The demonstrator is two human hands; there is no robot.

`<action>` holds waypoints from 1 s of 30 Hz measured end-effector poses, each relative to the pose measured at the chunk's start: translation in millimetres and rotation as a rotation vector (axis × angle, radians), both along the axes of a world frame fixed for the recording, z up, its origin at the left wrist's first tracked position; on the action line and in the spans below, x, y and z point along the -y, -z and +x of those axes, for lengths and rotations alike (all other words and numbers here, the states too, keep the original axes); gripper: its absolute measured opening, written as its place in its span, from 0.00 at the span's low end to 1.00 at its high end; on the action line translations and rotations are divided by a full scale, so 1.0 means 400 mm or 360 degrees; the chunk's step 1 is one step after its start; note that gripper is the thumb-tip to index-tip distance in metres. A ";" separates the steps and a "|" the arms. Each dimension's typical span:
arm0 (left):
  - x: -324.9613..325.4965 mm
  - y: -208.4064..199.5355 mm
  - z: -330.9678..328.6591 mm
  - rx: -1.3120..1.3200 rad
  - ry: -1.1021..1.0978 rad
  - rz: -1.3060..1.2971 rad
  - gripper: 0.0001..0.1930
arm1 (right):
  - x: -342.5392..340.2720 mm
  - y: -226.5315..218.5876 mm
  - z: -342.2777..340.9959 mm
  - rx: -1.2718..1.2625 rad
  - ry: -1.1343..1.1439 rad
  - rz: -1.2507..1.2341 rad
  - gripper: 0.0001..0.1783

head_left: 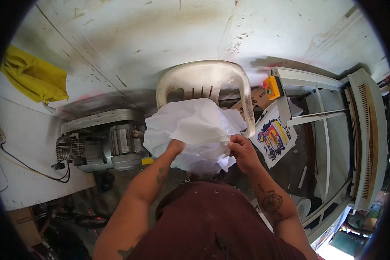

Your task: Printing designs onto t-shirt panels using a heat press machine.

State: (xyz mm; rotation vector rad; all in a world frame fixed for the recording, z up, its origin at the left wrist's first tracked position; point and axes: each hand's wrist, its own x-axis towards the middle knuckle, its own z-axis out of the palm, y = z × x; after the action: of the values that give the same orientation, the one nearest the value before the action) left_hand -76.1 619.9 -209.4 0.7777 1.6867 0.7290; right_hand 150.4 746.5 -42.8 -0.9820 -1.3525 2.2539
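Observation:
A loose heap of thin white cloth (197,123) lies on the seat of an off-white plastic chair (212,69) in front of me. My left hand (176,148) is at the heap's near left part, against a raised fold. Its fingers are mostly hidden and slightly blurred, so their grip does not show. My right hand (243,152) is closed at the right side of the heap, with thumb and fingertips pinching an edge of the white cloth. Between the hands the top layer sags in soft folds.
An air compressor (117,141) stands left of the chair. To the right are a metal frame (327,130) with a yellow switch box (272,88) and a printed white sheet (273,136). Yellow cloth (34,76) hangs at the upper left, above a white tabletop (34,160).

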 end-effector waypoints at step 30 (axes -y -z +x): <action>0.002 -0.396 0.105 0.0199 -0.0664 0.0744 0.11 | -0.053 0.022 -0.091 -0.0335 0.0005 0.0105 0.10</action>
State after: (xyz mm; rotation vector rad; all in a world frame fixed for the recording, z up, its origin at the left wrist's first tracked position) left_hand -34.3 619.3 -50.8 0.6794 1.5977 1.4686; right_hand 114.0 767.6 -51.8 -0.7026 -1.3223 2.2234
